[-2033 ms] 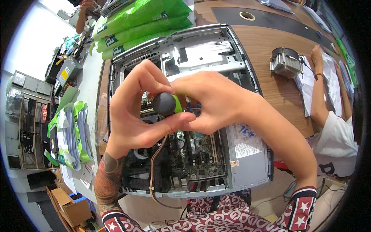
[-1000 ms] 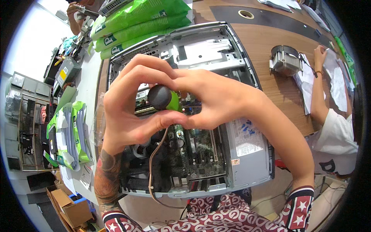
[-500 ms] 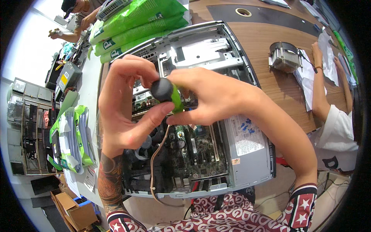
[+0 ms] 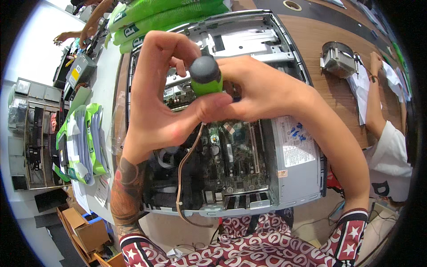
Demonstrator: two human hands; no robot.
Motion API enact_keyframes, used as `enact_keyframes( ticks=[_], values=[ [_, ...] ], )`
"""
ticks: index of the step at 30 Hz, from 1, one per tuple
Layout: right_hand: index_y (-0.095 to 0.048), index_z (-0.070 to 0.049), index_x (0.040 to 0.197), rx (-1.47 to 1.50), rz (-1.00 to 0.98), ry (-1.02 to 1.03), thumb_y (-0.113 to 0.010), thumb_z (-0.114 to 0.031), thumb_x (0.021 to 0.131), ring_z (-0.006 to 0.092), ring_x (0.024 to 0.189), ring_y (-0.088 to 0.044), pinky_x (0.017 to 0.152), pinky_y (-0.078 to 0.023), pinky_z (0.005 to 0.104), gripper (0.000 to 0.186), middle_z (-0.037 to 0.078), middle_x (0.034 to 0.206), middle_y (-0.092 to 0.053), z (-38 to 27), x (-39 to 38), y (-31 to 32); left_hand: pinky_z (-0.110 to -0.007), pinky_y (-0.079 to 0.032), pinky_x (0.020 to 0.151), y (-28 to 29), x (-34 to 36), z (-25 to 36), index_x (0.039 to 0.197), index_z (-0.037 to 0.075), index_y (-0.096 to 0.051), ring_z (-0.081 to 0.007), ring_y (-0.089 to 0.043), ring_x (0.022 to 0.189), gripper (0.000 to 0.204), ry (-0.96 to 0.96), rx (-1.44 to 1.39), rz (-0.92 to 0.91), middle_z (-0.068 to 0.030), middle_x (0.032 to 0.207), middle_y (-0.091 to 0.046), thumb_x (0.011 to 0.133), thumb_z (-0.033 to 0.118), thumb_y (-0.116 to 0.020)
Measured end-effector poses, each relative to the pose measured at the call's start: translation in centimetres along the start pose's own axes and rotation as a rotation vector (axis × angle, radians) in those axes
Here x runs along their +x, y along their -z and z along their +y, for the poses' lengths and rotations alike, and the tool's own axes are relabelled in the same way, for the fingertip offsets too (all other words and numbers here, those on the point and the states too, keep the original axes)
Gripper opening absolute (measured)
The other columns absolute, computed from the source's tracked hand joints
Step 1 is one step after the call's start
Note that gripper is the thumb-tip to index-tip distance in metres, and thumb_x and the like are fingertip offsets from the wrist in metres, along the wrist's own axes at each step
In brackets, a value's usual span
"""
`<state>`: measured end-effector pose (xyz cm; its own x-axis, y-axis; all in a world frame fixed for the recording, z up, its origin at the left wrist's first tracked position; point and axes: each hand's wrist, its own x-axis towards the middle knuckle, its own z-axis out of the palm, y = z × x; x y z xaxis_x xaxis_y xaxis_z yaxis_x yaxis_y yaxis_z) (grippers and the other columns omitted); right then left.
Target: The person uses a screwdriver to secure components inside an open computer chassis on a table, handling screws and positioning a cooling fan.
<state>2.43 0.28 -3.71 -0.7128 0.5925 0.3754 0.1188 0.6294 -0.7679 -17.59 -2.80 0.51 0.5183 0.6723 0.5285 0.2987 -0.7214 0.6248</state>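
Observation:
My left hand (image 4: 153,102) curls round the black-capped, green screwdriver handle (image 4: 205,76), its thumb pressed on the green part. My right hand (image 4: 260,89) grips the same handle from the right. The handle points up toward me, over an opened desktop computer case (image 4: 293,147); whatever is below it is hidden by the hands. The case's motherboard (image 4: 233,173) shows beneath my wrists, with a long loose cable (image 4: 180,178) hanging over the front edge.
A cooler (image 4: 338,60) and papers lie on the wooden table (image 4: 307,31) at right, beside a co-worker's arm (image 4: 378,107). Green packs (image 4: 147,18) sit behind the case. Another person's arms (image 4: 89,29) are at upper left. Files (image 4: 84,142) and a cardboard box (image 4: 89,236) are at left.
My hands and the screwdriver have shifted upward in the picture, and slightly right over the last half second, with the handle still gripped. The upper-left person's arms have moved.

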Motion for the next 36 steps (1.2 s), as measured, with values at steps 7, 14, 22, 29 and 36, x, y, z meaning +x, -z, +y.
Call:
enact_keyframes(
  ticks=[7,14,22,29,36],
  values=[
    [-0.062,-0.001,0.103,0.067,-0.038,-0.157,-0.072,-0.015,0.071,0.0273,0.079,-0.064,0.072,-0.051,0.0367,0.036,0.016,0.086,-0.066,-0.7,-0.6,0.2,-0.03,-0.038,0.087,0.6,0.5,0.3,0.125,-0.006,-0.051,-0.018,-0.053,0.102,0.062,0.071,-0.028,-0.072,-0.0112,0.113,-0.057,0.077,0.028,-0.068],
    [-0.063,-0.003,0.104,0.099,-0.059,-0.105,-0.077,-0.019,0.074,0.0199,0.079,-0.064,0.071,-0.051,0.0339,0.037,0.011,0.087,-0.067,-0.7,-0.4,-0.2,-0.027,-0.039,0.076,-0.1,-0.2,-0.4,0.104,-0.001,-0.054,-0.0142,-0.053,0.088,0.04,-0.029,-0.091,-0.039,-0.006,0.095,-0.056,0.079,0.026,-0.07],
    [-0.064,-0.003,0.119,0.052,-0.036,-0.059,-0.078,-0.009,0.08,0.0141,0.089,-0.066,0.08,-0.057,0.0306,0.042,0.008,0.102,-0.069,-0.7,-0.5,0.0,-0.027,-0.037,0.072,-0.4,-0.3,-1.2,0.103,0.001,-0.049,-0.0114,-0.05,0.081,0.048,-0.077,0.052,-0.024,-0.0035,0.087,-0.051,0.075,0.025,-0.08],
    [-0.059,-0.001,0.12,0.19,-0.108,-0.32,-0.077,-0.003,0.073,0.0185,0.107,-0.063,0.093,-0.05,0.0336,0.051,0.01,0.115,-0.065,-1.9,0.0,0.9,-0.027,-0.037,0.072,-0.7,-0.4,-1.9,0.099,0.001,-0.05,-0.0123,-0.05,0.08,0.041,-0.059,0.004,-0.026,-0.004,0.085,-0.051,0.076,0.023,-0.076],
    [-0.062,-0.003,0.112,-0.047,-0.126,-0.234,-0.078,-0.006,0.072,0.0165,0.094,-0.065,0.082,-0.052,0.0314,0.043,0.007,0.101,-0.067,-1.3,0.0,0.6,-0.027,-0.037,0.071,-1.0,-0.5,-1.5,0.095,0.001,-0.051,-0.0133,-0.05,0.078,0.035,-0.039,-0.01,-0.039,-0.0044,0.083,-0.051,0.076,0.022,-0.072]
  ],
)
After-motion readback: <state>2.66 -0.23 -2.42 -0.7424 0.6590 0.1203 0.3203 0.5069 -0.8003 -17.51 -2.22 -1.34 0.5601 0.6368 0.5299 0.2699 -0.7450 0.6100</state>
